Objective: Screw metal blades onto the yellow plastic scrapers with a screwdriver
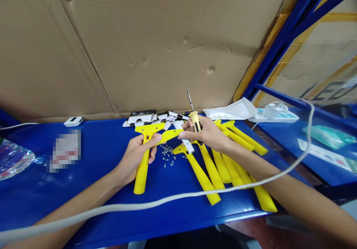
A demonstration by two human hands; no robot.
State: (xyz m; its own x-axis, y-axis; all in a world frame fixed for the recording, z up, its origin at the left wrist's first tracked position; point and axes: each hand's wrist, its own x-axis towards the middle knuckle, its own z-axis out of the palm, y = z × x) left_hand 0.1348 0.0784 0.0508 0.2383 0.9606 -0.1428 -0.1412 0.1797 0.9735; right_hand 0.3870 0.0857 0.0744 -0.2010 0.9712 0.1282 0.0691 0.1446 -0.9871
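Observation:
My left hand (139, 150) is closed around a yellow T-shaped scraper handle (141, 172), its head pointing away from me. The left thumb lies at the near end of a flat yellow plate (170, 133) with small holes. My right hand (205, 130) grips a screwdriver (196, 122) with a cream and black handle, its shaft pointing up and away. The right fingertips meet the plate's far end. Just below them is a pale flat strip (187, 144); whether the hand holds it I cannot tell. Small screws and nuts (167, 152) lie loose between my hands.
Several yellow handles (205, 178) lie right of centre on the blue table (111, 226). Small black-and-white boxes (143, 117) and a white bag (231, 109) line the cardboard at the back. A white cable (156, 203) crosses in front of my forearms. A blue post (281, 40) rises at right.

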